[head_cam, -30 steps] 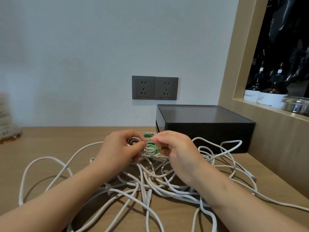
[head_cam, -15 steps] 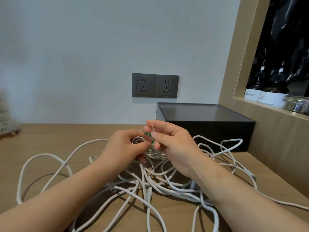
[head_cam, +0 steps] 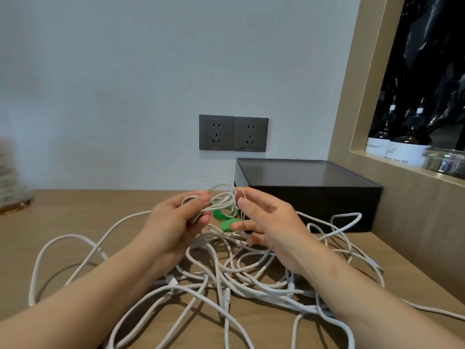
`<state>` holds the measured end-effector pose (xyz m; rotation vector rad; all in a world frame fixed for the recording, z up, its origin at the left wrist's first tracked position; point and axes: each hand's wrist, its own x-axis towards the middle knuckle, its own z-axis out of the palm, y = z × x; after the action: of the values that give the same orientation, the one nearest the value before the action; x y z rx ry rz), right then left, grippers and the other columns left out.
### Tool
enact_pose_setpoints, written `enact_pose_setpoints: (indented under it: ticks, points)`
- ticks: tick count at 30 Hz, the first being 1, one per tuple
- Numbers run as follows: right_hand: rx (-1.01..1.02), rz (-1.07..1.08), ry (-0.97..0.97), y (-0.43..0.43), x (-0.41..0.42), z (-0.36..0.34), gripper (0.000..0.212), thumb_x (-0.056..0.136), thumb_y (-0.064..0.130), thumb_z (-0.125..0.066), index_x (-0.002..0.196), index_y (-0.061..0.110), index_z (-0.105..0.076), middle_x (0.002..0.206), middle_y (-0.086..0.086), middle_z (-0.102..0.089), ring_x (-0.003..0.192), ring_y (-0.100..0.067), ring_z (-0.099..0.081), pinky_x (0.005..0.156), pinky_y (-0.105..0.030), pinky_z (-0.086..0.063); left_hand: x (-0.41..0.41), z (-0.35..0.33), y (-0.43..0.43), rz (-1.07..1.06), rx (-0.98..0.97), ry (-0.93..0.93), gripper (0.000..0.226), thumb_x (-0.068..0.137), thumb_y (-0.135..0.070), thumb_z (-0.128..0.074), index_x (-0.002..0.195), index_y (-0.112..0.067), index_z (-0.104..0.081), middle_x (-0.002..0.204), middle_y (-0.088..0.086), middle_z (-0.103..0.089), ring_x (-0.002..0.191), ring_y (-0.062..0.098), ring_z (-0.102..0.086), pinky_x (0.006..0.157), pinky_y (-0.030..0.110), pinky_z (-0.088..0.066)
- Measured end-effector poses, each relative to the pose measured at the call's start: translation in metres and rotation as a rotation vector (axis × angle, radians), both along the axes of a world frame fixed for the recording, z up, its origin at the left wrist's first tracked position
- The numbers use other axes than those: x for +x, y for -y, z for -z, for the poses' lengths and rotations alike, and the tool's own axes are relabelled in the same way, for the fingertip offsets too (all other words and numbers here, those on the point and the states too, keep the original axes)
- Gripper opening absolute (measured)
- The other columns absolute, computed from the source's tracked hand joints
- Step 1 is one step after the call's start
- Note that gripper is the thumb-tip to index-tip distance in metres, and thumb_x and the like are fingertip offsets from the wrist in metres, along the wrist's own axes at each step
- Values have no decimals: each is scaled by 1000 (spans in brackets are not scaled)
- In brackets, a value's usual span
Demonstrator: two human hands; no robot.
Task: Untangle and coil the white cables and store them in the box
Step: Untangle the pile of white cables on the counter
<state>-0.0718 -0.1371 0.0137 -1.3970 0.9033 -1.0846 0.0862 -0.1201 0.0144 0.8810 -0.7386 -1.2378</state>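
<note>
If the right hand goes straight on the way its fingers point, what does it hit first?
The right hand points left toward the left hand. First comes the green tie, which one fingertip seems to touch, then the coil that the left hand grips; depth is unclear.
</note>
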Motion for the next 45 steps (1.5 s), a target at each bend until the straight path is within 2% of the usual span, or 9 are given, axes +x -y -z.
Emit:
enact_pose_setpoints:
  ticks: [5, 11, 15, 18, 22, 27, 35, 39, 45]
  points:
    - [144, -109, 222, -2, 10, 4, 54, 71, 34, -64, 124, 25, -56, 124, -3, -62, 96, -18, -69, 64, -28, -57, -2, -7, -2, 11, 0, -246, 13, 88, -2, -55, 78, -7, -61, 55, 2, -64, 42, 4, -57, 40, 10, -47]
    - [204, -150, 434, 0, 12, 2, 44, 72, 34, -57, 112, 17, -61, 107, -5, -71, 99, -22, -68, 84, -39, -56, -5, -2, -2, 43, -8, -78, 12, 88, -1, -55, 80, -6, -62, 52, 0, -62, 41, 3, -55, 40, 10, -46]
    - [129, -117, 372, 1, 10, 4, 29, 85, 32, -56, 111, 21, -60, 96, -1, -74, 91, -20, -71, 75, -38, -58, -2, 2, -1, 42, -47, 149, 10, 84, 1, -60, 80, -6, -66, 53, -1, -63, 42, 5, -56, 41, 12, -47]
    - [31, -91, 252, 1, 8, 4, 36, 75, 36, -62, 110, 29, -61, 109, -1, -68, 94, -19, -69, 69, -34, -58, 0, 4, -1, 40, -84, 287, 10, 82, 2, -63, 78, -6, -68, 54, 0, -63, 44, 7, -56, 42, 14, -47]
    - [-86, -67, 113, 0, 7, 4, 25, 84, 24, -63, 105, 36, -62, 115, 7, -59, 88, -15, -68, 69, -33, -59, 3, 8, -2, 53, -145, 443, 16, 78, -1, -68, 68, -13, -72, 61, 5, -66, 49, 12, -58, 44, 18, -47]
    - [-155, -105, -19, -3, 9, 7, 24, 82, 17, -69, 92, 38, -66, 102, 3, -66, 88, -16, -70, 69, -33, -59, 1, 10, -2, 23, -173, 440, 9, 82, -1, -65, 79, -9, -67, 57, 1, -63, 50, 9, -57, 44, 18, -45]
    - [-118, -132, 0, -7, 19, 8, 27, 83, 9, -67, 105, 24, -64, 98, -3, -68, 85, -19, -71, 65, -27, -56, -4, 11, -1, -36, -132, 347, 7, 90, -5, -58, 86, -11, -59, 63, 5, -62, 49, 14, -56, 52, 31, -48]
    - [-69, -172, 80, -8, 16, 5, 22, 85, 5, -63, 102, 20, -67, 89, -4, -73, 81, -18, -71, 63, -24, -55, -4, 9, 1, 6, -122, 282, 9, 91, -5, -55, 85, -12, -56, 57, 1, -60, 45, 10, -54, 45, 24, -47]
    - [41, -85, 209, -7, 16, 5, 14, 87, 5, -59, 93, 11, -70, 78, -7, -71, 59, -11, -63, 49, -16, -50, 2, 11, 0, 84, -289, 641, 6, 95, -25, -48, 91, -24, -53, 66, -5, -57, 49, 6, -51, 47, 24, -41]
